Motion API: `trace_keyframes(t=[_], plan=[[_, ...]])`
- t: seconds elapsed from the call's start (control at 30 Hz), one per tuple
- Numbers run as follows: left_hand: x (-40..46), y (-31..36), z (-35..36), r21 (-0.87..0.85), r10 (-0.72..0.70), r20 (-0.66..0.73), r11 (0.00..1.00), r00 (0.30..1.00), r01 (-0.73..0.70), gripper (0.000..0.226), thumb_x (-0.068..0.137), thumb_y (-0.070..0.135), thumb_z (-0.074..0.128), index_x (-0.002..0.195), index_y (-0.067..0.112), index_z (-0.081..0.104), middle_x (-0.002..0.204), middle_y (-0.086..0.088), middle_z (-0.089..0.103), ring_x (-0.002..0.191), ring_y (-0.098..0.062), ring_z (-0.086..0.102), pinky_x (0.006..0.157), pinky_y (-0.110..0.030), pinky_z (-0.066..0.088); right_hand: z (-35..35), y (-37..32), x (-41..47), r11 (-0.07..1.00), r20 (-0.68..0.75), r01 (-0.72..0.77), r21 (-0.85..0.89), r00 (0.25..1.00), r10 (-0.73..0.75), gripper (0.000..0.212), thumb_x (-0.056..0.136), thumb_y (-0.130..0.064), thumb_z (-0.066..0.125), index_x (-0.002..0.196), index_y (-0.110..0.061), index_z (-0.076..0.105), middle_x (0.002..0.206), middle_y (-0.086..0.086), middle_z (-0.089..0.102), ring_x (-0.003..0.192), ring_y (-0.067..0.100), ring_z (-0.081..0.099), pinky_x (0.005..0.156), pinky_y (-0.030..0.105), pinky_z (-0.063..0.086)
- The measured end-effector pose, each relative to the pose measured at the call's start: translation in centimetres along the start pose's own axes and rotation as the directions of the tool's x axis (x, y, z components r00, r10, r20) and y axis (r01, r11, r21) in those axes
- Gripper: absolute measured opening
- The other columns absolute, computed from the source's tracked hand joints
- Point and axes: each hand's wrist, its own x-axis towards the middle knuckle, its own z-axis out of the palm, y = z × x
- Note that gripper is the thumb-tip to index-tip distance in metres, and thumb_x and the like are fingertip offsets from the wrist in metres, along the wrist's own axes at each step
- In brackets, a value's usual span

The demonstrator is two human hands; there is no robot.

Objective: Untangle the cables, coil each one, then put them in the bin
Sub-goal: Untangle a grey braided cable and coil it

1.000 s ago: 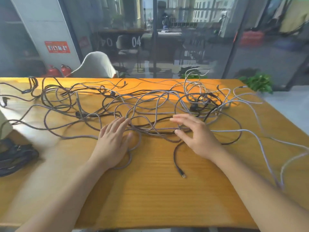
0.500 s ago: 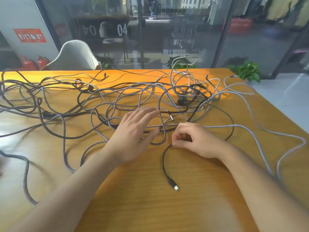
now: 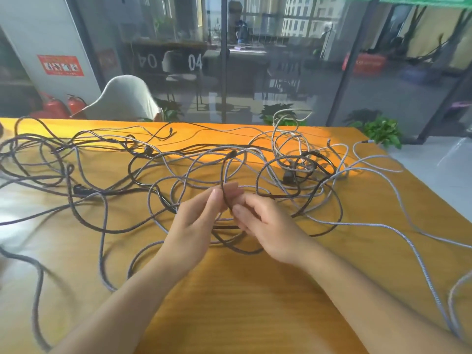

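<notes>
Both hands meet above the wooden table (image 3: 255,302), left hand (image 3: 196,226) and right hand (image 3: 268,226) pinching one black cable (image 3: 226,180) raised out of the cable tangle (image 3: 178,169), apparently to free it for coiling

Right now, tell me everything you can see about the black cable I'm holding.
The black cable is thin and dark with a matte, possibly braided sheath. It rises in an arc from between the left hand and right hand, both pinching it above the wooden table. Lower loops lie among grey cables.
</notes>
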Motion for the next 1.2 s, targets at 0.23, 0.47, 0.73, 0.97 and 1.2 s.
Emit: trace_keyframes(t=[0.23, 0.47, 0.73, 0.97, 1.2], plan=[[0.4, 1.6, 0.0, -0.432, -0.208, -0.03, 0.885, 0.978, 0.175, 0.06, 0.111, 0.042, 0.026, 0.134, 0.004, 0.065, 0.131, -0.017, 0.071, 0.129, -0.03, 0.064, 0.114, -0.047, 0.043, 1.1, 0.0, -1.3, 0.983, 0.097, 0.102, -0.155, 0.991, -0.088, 0.018, 0.109, -0.023, 0.052, 0.092, -0.027, 0.057, 0.069, -0.01, 0.051, 0.061, 0.009, 0.042, 0.06, 0.021, 0.034], [0.6, 2.8, -0.1, -0.601, -0.19, 0.058, 0.778, 0.98, 0.187, 0.062, 0.109, 0.042, 0.026, 0.13, 0.002, 0.069, 0.131, -0.022, 0.069, 0.128, -0.034, 0.064, 0.107, -0.038, 0.052, 1.2, 0.3, -1.8, 0.973, 0.156, 0.151, -0.172, 0.98, -0.124, 0.02, 0.107, -0.035, 0.049, 0.095, -0.024, 0.059, 0.076, -0.004, 0.056, 0.068, 0.016, 0.047, 0.065, 0.032, 0.04], [0.5, 5.4, -0.1, -0.834, -0.263, 0.063, 0.516, 0.963, 0.196, 0.063, 0.11, 0.033, 0.029, 0.091, 0.006, 0.082, 0.085, -0.011, 0.074, 0.081, -0.027, 0.075, 0.067, -0.03, 0.061, -1.0, 0.7, -2.2, 0.959, 0.173, 0.093, -0.268, 0.984, -0.047, 0.029, 0.111, -0.039, 0.047, 0.093, -0.033, 0.069, 0.072, -0.003, 0.059, 0.067, 0.017, 0.054, 0.067, 0.036, 0.045], [0.6, 5.6, -0.5, -0.847, -0.343, 0.049, 0.483, 0.938, 0.221, 0.059, 0.108, 0.033, 0.036, 0.084, 0.008, 0.084, 0.072, -0.003, 0.073, 0.042, -0.012, 0.055, 0.043, -0.02, 0.047, -6.9, 1.7, -2.5, 0.901, 0.05, -0.161, -0.404, 0.979, 0.198, 0.037, 0.09, -0.067, 0.051, 0.086, -0.038, 0.074, 0.081, -0.009, 0.072, 0.073, 0.005, 0.061, 0.077, 0.034, 0.051], [-0.2, 4.2, 2.0, -0.545, -0.267, 0.219, 0.764, 0.938, 0.345, 0.058, 0.102, 0.043, 0.035, 0.109, 0.004, 0.077, 0.105, -0.023, 0.077, 0.083, -0.033, 0.076, 0.072, -0.034, 0.059, -4.7, 1.2, -2.1, 0.948, -0.477, -0.036, -0.316, 0.87, -0.126, 0.03, 0.096, -0.041, 0.068, 0.073, -0.022, 0.066, 0.056, -0.005, 0.054, 0.053, 0.013, 0.043, 0.054, 0.03, 0.037]])
